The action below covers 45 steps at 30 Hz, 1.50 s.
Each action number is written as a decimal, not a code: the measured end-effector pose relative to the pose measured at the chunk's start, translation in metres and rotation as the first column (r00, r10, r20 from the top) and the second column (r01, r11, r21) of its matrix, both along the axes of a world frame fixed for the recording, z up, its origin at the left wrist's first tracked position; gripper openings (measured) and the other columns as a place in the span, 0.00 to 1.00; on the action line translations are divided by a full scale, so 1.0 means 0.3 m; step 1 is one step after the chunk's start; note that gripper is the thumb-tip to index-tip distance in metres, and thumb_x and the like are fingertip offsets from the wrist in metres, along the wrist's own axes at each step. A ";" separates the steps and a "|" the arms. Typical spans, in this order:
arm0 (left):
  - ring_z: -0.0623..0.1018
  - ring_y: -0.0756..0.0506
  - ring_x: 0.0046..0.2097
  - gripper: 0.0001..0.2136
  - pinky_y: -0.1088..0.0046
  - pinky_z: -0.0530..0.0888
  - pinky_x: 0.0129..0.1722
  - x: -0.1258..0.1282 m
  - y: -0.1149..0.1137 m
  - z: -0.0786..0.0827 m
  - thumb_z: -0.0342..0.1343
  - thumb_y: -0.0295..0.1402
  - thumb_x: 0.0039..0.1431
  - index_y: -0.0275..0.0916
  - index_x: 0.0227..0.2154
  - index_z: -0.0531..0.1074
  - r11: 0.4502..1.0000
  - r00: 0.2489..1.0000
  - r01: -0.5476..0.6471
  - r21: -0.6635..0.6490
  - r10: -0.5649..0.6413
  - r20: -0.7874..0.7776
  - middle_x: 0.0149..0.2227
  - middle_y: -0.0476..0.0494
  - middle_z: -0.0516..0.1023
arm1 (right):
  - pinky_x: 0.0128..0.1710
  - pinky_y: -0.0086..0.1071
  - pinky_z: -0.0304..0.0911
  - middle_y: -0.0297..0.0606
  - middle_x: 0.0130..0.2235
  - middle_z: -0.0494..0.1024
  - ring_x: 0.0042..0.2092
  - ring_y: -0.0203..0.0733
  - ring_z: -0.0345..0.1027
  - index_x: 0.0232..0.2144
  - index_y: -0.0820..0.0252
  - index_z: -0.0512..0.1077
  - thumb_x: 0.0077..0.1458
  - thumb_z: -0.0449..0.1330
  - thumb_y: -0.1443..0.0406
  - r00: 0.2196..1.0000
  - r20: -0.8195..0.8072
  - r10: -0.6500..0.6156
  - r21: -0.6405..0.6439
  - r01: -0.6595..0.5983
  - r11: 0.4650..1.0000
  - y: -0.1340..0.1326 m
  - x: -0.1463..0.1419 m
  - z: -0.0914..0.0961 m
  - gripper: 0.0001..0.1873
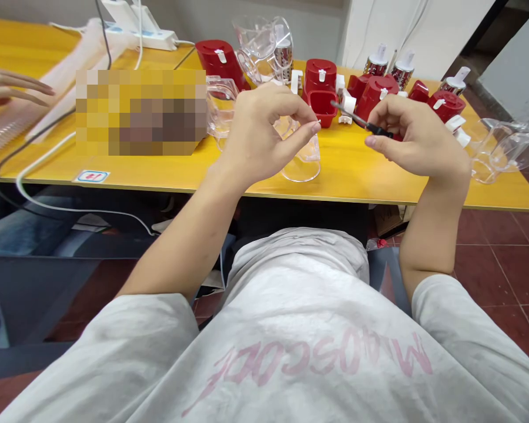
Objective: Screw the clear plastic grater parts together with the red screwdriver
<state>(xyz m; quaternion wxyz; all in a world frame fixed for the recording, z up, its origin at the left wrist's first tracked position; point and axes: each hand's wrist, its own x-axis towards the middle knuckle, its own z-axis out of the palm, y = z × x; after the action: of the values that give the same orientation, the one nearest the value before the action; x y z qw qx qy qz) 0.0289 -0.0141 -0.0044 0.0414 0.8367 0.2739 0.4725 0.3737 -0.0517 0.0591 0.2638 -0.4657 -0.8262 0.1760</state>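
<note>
My left hand hovers over the table's front half, thumb and forefinger pinched on a tiny pale screw-like piece. In my right hand is a screwdriver with a black handle; its metal shaft slants up and left. Between the two hands, a little farther back, a red open-topped plastic part adjoins a red housing. A clear plastic container lies below and partly behind my left hand. Near the right hand stand another red housing and a white plastic part.
Clear plastic containers stand at the table's right end. Several metal grater drums with white tops are at the back. A co-worker's hand is at far left, beside cables and a white power strip. A blurred patch covers part of the table.
</note>
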 end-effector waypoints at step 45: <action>0.81 0.13 0.76 0.26 0.16 0.69 0.80 0.024 -0.088 0.058 0.74 0.58 0.68 0.66 0.67 0.88 0.924 0.959 -0.226 -0.307 0.157 -0.234 0.68 0.41 0.89 | 0.60 0.60 0.81 0.39 0.38 0.88 0.48 0.61 0.84 0.28 0.42 0.75 0.68 0.77 0.60 0.966 -0.194 -0.173 0.095 0.194 0.976 0.374 -0.231 -0.167 0.18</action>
<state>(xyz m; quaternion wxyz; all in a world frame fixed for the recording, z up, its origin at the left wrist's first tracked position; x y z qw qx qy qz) 0.0361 -0.0406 0.0131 0.1058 0.8310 0.4329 0.3328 0.3045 0.0605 0.0090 0.3804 -0.5062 -0.7601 0.1458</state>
